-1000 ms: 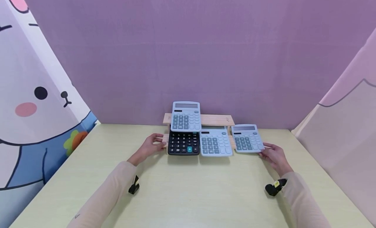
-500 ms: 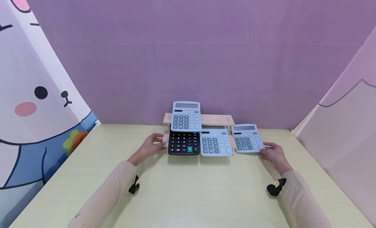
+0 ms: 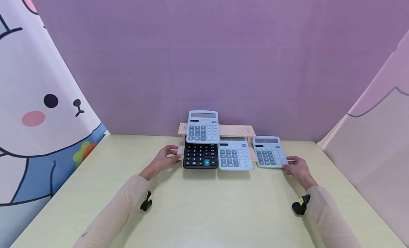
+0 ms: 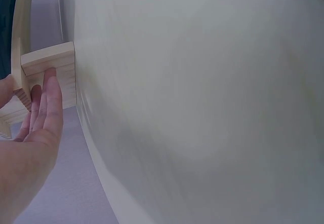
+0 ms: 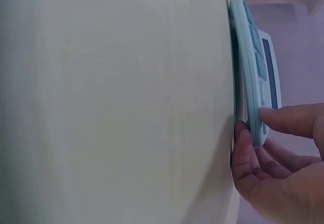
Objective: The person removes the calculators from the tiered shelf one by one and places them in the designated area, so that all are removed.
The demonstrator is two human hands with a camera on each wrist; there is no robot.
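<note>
A small two-tier wooden rack (image 3: 236, 130) stands at the back of the table. My left hand (image 3: 163, 160) holds the left end of its lower board (image 4: 23, 84), thumb on one face and fingers behind. One light blue calculator (image 3: 202, 126) leans on the upper tier. Below it sit a black calculator (image 3: 200, 157) and a second light blue calculator (image 3: 235, 155), side by side. To the rack's right, my right hand (image 3: 298, 170) pinches the lower right corner of a third light blue calculator (image 3: 270, 152). In the right wrist view, the thumb presses its key side and the fingers curl underneath.
The pale table (image 3: 204, 209) stretches in front of the rack. A purple wall covering (image 3: 204, 63) rises right behind it. Cartoon-printed cloth (image 3: 57, 141) hangs on the left, and a pink and pale cloth (image 3: 377, 145) on the right.
The calculator in my right hand has shifted very slightly right and toward me. My left hand and the rack look the same; the head view has turned a little.
</note>
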